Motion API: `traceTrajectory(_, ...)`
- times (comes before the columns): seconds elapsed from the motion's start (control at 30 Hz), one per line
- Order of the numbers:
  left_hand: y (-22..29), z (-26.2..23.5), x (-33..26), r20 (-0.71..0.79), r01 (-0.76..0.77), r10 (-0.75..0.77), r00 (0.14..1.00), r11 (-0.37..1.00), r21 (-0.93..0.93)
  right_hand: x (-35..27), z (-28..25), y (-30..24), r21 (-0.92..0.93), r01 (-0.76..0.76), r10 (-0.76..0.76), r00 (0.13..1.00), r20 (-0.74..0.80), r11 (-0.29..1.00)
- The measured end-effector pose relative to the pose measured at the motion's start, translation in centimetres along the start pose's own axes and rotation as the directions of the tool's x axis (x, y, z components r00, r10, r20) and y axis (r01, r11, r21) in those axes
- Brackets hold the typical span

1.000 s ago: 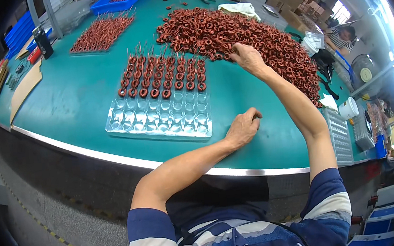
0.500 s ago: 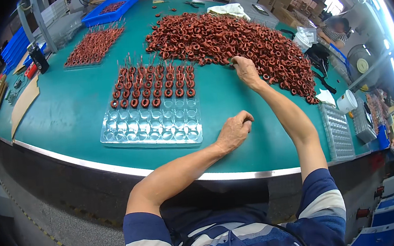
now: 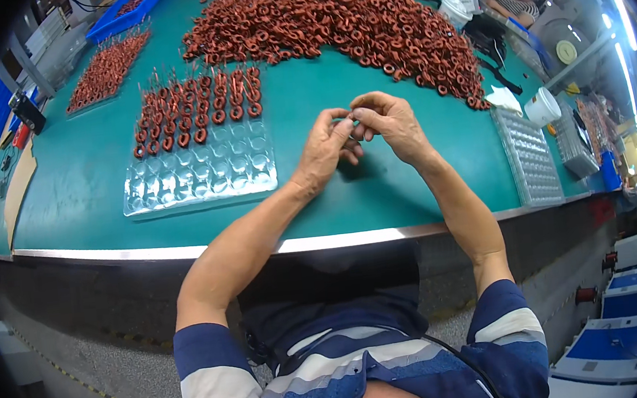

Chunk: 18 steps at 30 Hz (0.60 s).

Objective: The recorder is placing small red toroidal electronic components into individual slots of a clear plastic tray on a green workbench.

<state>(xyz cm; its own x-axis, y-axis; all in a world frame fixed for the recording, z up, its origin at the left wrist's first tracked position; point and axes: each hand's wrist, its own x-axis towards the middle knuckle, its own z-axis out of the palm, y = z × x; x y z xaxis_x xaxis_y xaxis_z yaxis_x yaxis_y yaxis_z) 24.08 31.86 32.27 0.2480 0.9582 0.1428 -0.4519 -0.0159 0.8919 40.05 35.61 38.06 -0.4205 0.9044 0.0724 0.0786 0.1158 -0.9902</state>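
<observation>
My left hand (image 3: pixel 322 152) and my right hand (image 3: pixel 397 127) meet above the green table, fingertips pinched together. Whatever is between the fingers is mostly hidden and too small to make out. To the left of them lies a clear plastic tray (image 3: pixel 198 181) with round pockets. Its far rows hold red ring-shaped wire coils (image 3: pixel 195 115) with their leads sticking up, while the near rows of pockets are bare. Beyond my hands a large heap of the same red coils (image 3: pixel 332 25) spreads across the table.
A second filled tray of coils (image 3: pixel 108 72) and a blue bin (image 3: pixel 128 14) sit far left, near a black bottle (image 3: pixel 26 112). Cardboard (image 3: pixel 20 185) lies at the left edge. Stacked clear trays (image 3: pixel 527 156) and a white tub (image 3: pixel 542 107) stand right. Another person (image 3: pixel 518 2) sits beyond.
My right hand has come back from the edge of the heap to meet my left hand, which has risen off the table. The whole view has shifted.
</observation>
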Motion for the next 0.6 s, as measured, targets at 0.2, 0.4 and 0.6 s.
traceTrajectory(0.2,0.4,0.5,-0.1,0.027,0.046,-0.051,0.998,0.986,0.160,-1.3,-0.4,0.7,-0.226,0.032,-0.061,0.990,-0.125,0.974)
traceTrajectory(0.4,0.9,0.7,-0.9,0.052,0.188,-0.184,0.982,0.978,-0.090,-1.3,-1.0,1.4,-0.221,0.075,-0.090,0.994,-0.059,0.972)
traceTrajectory(0.6,0.8,-0.2,-0.3,-0.097,0.168,-0.155,0.983,0.974,0.151,-1.9,0.6,1.2,-0.834,0.509,-0.741,0.641,0.201,0.214)
